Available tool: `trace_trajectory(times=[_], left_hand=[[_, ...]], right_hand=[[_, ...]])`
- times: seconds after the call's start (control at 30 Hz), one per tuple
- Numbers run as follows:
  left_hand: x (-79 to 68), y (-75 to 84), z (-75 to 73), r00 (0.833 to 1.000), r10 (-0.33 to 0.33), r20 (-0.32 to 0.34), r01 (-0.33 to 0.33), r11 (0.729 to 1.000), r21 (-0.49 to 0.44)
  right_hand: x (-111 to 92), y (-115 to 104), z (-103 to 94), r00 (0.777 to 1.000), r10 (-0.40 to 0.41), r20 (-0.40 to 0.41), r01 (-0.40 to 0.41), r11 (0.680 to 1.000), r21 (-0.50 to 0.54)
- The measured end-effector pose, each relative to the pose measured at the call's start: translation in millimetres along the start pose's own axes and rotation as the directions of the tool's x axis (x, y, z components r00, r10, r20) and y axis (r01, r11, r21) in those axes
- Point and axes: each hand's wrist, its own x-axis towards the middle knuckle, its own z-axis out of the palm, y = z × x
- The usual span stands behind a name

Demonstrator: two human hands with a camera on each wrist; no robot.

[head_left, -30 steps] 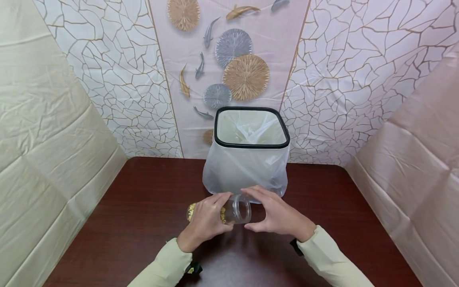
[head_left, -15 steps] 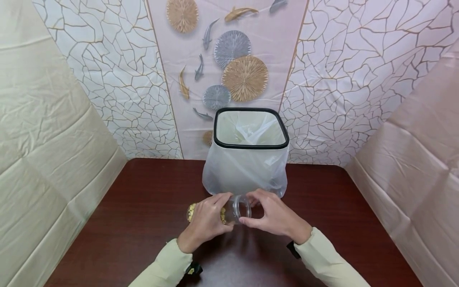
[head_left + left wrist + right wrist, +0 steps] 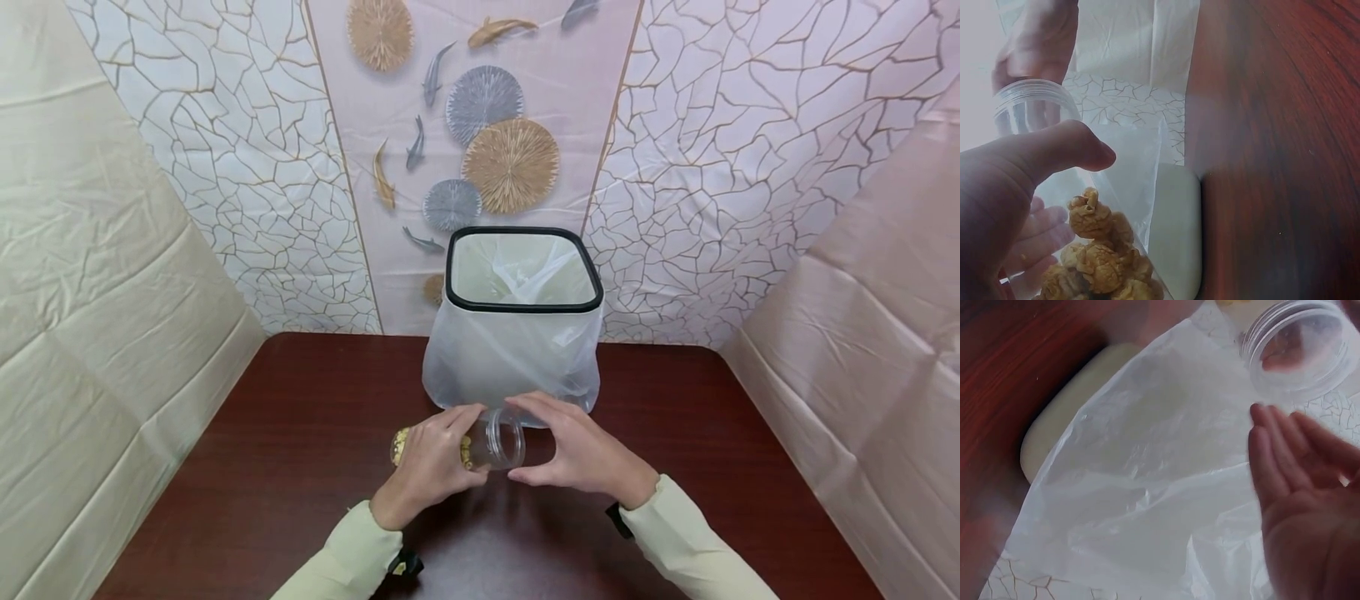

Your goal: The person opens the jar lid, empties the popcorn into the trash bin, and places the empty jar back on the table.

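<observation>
A clear jar (image 3: 482, 443) lies on its side in the air over the table, its round end (image 3: 1300, 347) pointing right. My left hand (image 3: 431, 457) grips it round the middle, thumb (image 3: 1079, 147) along the near side. Inside, brown lumpy popcorn (image 3: 1107, 265) is heaped towards the left end. My right hand (image 3: 581, 450) is just right of the jar's round end, thumb and fingers spread and apart from it. In the right wrist view the fingers of that hand (image 3: 1300, 456) look nearly straight and hold nothing. Whether a clear lid covers the jar I cannot tell.
Behind the hands stands a pale bin with a black rim (image 3: 525, 307), lined with a thin white bag (image 3: 1141, 456). The dark red table (image 3: 300, 417) is bordered by patterned fabric at the back and pale fabric walls at both sides.
My right hand closed in round the jar's right end half a second ago, and has now spread and drawn slightly back. The left hand and jar stay in place.
</observation>
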Motion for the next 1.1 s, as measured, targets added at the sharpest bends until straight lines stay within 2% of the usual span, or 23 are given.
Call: trace_trajectory(times=[0.17,0.4,0.53,0.73,0.83,0.97,1.1], left_hand=[[0.0,1.2,0.5,1.0,-0.003,-0.007,0.003,1.0,0.002],[0.2,1.9,-0.1,1.0,0.0,-0.014,0.0,1.0,0.015],[0.0,1.7,-1.3,1.0,0.001,-0.014,-0.001,1.0,0.013],[-0.9,1.9,-2.5,1.0,-0.01,-0.005,0.01,1.0,-0.022],[-1.4,2.5,-2.9,1.0,-0.014,-0.004,0.014,0.999,-0.03],[-1.6,3.7,-3.7,1.0,-0.008,-0.008,0.008,1.0,-0.022],[-1.2,4.6,-4.1,1.0,-0.001,-0.01,0.0,1.0,-0.015]], right_hand=[[0.3,-3.0,1.7,0.995,0.099,-0.018,-0.099,0.995,0.028],[2.1,-5.0,2.6,0.99,0.139,0.014,-0.139,0.988,0.073],[2.1,-4.4,1.4,0.995,0.099,0.024,-0.1,0.993,0.058],[1.0,-1.5,0.0,0.998,-0.058,-0.005,0.058,0.998,0.002],[0.3,-1.9,-0.7,0.997,-0.083,-0.008,0.083,0.997,-0.003],[-0.9,-5.4,-0.5,1.0,0.015,-0.016,-0.015,1.0,0.0],[1.2,-10.3,1.6,0.988,0.154,0.004,-0.154,0.986,0.064]])
